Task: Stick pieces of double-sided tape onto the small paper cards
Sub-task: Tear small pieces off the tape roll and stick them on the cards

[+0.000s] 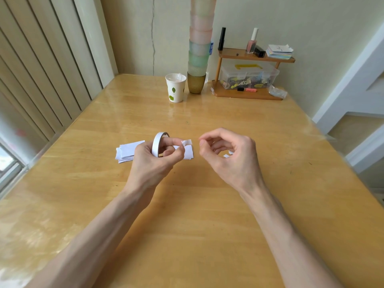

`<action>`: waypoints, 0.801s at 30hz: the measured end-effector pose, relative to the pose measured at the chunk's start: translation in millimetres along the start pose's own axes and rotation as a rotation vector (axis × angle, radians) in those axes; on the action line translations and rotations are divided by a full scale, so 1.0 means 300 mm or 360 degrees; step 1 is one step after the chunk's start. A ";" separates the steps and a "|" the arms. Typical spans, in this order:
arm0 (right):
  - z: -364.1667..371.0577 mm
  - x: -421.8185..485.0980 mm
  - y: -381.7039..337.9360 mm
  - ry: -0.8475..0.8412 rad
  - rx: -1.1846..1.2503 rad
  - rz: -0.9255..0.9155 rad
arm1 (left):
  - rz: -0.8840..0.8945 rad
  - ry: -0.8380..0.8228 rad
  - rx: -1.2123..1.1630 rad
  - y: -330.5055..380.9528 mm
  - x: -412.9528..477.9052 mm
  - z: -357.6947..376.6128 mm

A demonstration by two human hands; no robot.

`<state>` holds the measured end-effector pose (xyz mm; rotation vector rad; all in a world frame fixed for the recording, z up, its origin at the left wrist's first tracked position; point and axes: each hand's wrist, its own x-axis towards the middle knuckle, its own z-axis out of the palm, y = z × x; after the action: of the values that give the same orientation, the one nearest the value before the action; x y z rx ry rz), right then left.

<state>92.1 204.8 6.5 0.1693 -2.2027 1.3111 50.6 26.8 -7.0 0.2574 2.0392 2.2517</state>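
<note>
The left hand [153, 156] grips the tape roll [157, 144] with a finger through its hole, and pinches a loose tape end [186, 142] at its fingertips; the right hand [230, 156] hovers just beside, fingers loosely curled, thumb and forefinger apart, holding nothing; the cards [129, 150] lie stacked mid-bench [197, 215], partly under the left hand; a cup [175, 88] stands near the far edge.
</note>
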 end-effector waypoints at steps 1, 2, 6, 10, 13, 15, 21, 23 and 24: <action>0.000 0.000 0.001 0.0006 0.0003 0.0001 | -0.0002 -0.0005 0.0004 0.002 0.000 0.000; 0.000 0.001 0.002 0.0010 0.0002 -0.0001 | -0.0005 -0.0012 0.0010 0.005 0.000 -0.001; 0.004 -0.003 0.004 0.0013 -0.0022 -0.0063 | -0.0090 -0.0069 -0.0058 0.014 -0.003 -0.003; 0.013 -0.003 0.010 0.0063 -0.0230 -0.0280 | -0.0251 -0.0262 -0.0169 0.039 -0.005 -0.016; 0.008 0.001 0.019 0.0100 -0.0294 -0.0318 | -0.0282 -0.0410 -0.0143 0.061 -0.012 -0.023; 0.005 0.001 0.022 0.0095 -0.0299 -0.0317 | -0.0299 -0.0478 -0.0124 0.071 -0.018 -0.023; 0.003 -0.001 0.028 0.0097 -0.0380 -0.0271 | -0.0294 -0.0636 -0.0053 0.082 -0.021 -0.030; 0.004 -0.001 0.027 0.0078 -0.0393 -0.0245 | -0.0256 -0.0666 -0.0012 0.083 -0.020 -0.032; 0.003 -0.001 0.026 0.0066 -0.0375 -0.0215 | -0.0244 -0.0673 0.0004 0.083 -0.020 -0.035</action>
<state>88.9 207.9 0.0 0.1947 -2.2473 0.9662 55.6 13.0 16.4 0.5096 1.7748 1.9068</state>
